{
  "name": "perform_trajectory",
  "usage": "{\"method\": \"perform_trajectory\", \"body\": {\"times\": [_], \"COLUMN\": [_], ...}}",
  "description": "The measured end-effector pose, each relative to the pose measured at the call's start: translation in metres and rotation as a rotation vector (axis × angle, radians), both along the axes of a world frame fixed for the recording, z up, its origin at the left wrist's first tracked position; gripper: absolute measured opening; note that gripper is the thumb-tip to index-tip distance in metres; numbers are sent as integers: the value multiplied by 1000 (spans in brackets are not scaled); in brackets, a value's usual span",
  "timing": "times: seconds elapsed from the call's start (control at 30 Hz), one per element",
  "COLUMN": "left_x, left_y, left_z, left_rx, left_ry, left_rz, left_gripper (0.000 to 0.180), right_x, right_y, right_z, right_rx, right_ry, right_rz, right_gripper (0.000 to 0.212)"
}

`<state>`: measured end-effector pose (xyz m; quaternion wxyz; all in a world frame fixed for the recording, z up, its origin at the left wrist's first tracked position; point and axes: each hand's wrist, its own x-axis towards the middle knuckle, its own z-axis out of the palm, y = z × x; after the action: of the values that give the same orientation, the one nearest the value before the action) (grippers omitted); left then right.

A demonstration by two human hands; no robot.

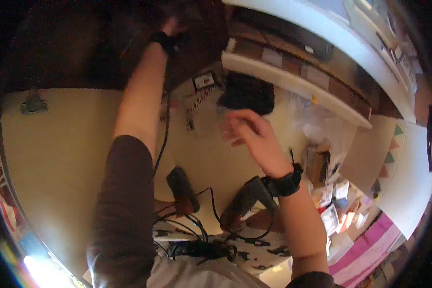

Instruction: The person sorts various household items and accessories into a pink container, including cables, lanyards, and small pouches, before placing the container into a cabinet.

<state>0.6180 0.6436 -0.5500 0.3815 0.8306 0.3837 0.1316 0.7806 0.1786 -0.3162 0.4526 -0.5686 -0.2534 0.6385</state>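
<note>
My left hand (170, 26) reaches far forward into a dark brown area at the top left. Shadow and blur hide its fingers, so I cannot make out whether they hold anything. My right hand (255, 137) hovers over the pale floor, fingers loosely bent and a little apart, with nothing visible in them. Just beyond it lies a dark, bunched item (248, 92), perhaps cloth or a bag. Left of that are a small black-and-white box (204, 81) and a pale coiled strip (201, 100). Both my wrists wear black bands.
An open drawer (293, 86) juts out at the upper right. Clear plastic (317, 117) lies below it. Papers and small items (338, 206) are piled at the right, beside a pink striped cloth (367, 245). Black cables (197, 228) hang near my lap. A metal clip-like object (34, 103) sits far left.
</note>
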Motion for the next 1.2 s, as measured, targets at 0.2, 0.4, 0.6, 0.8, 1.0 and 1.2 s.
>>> {"method": "perform_trajectory", "body": {"times": [0.2,0.4,0.6,0.8,1.0,1.2], "left_x": [-18,8,54,49,45,35], "left_y": [-70,-242,-342,-348,-371,-367], "left_z": [75,41,-28,-45,51,172], "left_rx": [553,-917,-452,-358,-803,-948], "left_ry": [175,-282,527,564,-171,-331], "left_rz": [-322,413,191,255,369,460], "left_gripper": [50,39,62,53,52,32], "right_x": [-9,-52,-51,-48,-18,44], "right_y": [-5,-19,-33,-33,-24,-9], "right_z": [20,30,55,74,62,54], "right_rx": [226,308,358,290,477,466], "right_ry": [-279,-223,-296,-8,-347,-928], "right_rz": [32,-83,66,6,-174,-277], "right_gripper": [26,23,18,17,17,17]}}
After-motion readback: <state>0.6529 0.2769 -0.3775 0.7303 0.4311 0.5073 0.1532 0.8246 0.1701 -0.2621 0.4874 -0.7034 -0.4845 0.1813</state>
